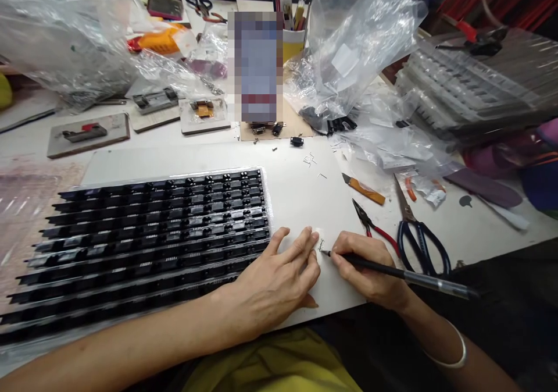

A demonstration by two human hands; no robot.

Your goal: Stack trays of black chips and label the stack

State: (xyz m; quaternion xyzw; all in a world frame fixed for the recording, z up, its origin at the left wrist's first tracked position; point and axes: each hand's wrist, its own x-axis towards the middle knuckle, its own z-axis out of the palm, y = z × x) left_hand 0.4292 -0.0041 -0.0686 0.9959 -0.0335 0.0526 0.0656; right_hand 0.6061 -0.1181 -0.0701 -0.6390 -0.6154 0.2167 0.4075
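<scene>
My right hand (366, 270) grips a slim black pen (392, 268) with a greyish, see-through rear part. The pen's tip points down at a small dark mark or tiny thin piece (321, 245) on the white board; which of these it is I cannot make out. Just left of that spot rests my left hand (279, 281), fingers apart, with nothing visible in it. Beside and partly behind the left hand lies a clear tray (267, 206) filled with rows of black plastic parts (174, 223).
Right of my hands lie red-handled pliers (370, 223), blue-handled scissors (418, 241) and an orange cutter (364, 188). Thin metal pins (310, 159) and a black connector (297, 141) sit farther back. A blurred-out upright screen (259, 66) stands behind, between crumpled plastic bags (349, 43).
</scene>
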